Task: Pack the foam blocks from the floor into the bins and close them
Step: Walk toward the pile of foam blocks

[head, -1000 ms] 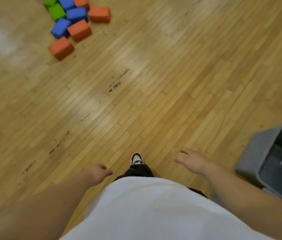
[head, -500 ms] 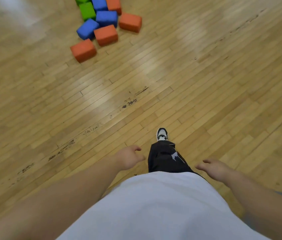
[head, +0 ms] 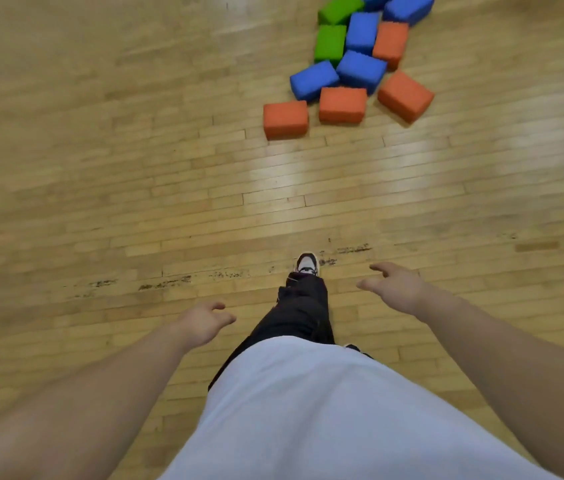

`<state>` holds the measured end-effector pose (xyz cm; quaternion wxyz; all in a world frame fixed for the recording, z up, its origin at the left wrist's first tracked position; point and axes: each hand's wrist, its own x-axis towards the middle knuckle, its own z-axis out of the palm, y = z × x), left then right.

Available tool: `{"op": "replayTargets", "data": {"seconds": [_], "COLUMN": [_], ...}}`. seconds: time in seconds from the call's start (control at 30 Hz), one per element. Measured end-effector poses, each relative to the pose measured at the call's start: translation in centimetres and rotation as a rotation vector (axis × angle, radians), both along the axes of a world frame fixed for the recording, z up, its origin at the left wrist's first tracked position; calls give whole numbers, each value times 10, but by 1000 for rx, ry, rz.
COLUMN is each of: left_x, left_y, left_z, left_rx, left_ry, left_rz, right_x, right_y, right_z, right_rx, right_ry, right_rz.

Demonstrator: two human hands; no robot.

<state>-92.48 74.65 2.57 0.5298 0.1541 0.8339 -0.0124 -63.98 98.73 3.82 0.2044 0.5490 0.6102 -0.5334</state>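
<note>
orange foam block (head: 285,118), long side crosswise, lies well ahead; left hand (head: 204,322) and right hand (head: 395,289) are empty, fingers loose, right slightly nearer.

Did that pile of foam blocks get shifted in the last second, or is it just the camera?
No. The foam blocks lie in the same arrangement, just as far beyond the dark scuff marks on the floor; only the view turned.

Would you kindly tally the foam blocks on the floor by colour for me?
orange blocks: 4
blue blocks: 5, one barely showing at the top edge
green blocks: 2
Total: 11
</note>
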Motion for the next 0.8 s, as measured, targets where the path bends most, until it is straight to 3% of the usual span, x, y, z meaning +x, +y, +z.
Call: {"op": "replayTargets", "data": {"seconds": [0.23, 0.37, 0.63, 0.8], "left_x": [-71, -94, -111, -140], "left_y": [146, 270, 523, 611], "left_z": [-32, -19, -1, -14], "left_rx": [-40, -43, 200, 167], "left_ry": [-38, -103, -188, -182], "left_rz": [26, -129, -342, -289], "right_x": [-65, -68, -73, -114], "right_y": [142, 213, 365, 480], "right_z": [-20, -15, -18, -42], "right_rx": [-56, -84, -97, -126], "right_ry": [-54, -158, -238, -212], "right_rz": [-77, -174, -329, -319]}}
